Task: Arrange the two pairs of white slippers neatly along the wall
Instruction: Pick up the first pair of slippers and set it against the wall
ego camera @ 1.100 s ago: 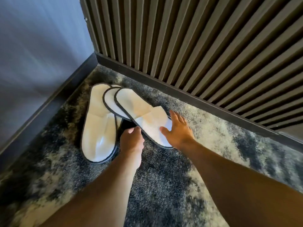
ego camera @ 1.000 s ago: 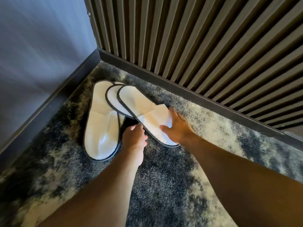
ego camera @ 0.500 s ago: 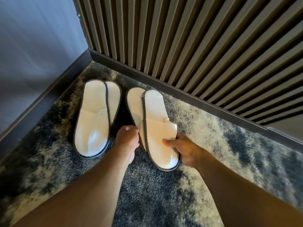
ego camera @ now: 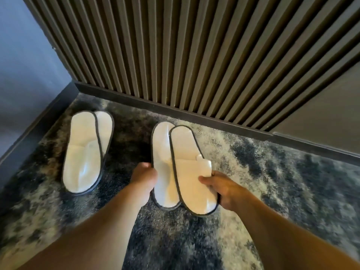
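A slatted wall (ego camera: 194,55) of dark vertical ribs fills the far side, with a dark skirting (ego camera: 175,112) along its foot. A plain grey-blue wall (ego camera: 25,65) meets it in the far left corner. A mottled dark and pale carpet (ego camera: 282,182) covers the floor.

Two bare forearms reach in from the near edge toward the slippers.

The left pair (ego camera: 87,151) lies on the carpet near the corner, beside the grey-blue wall, its two white slippers overlapping, one partly on top of the other, toe ends near and heel ends toward the slatted wall. No hand touches it.

The right pair (ego camera: 181,166) sits well apart from the left pair, to its right and short of the skirting. These two slippers also overlap, the right one lying over the edge of the left one. All four have dark trim round the sole.

The left hand (ego camera: 144,176) is curled against the left edge of the right pair, gripping the left slipper's side. The right hand (ego camera: 220,188) clamps the right slipper's right edge, thumb on top of the white upper and fingers under the sole. Whether the pair rests on the carpet or is lifted slightly cannot be told.
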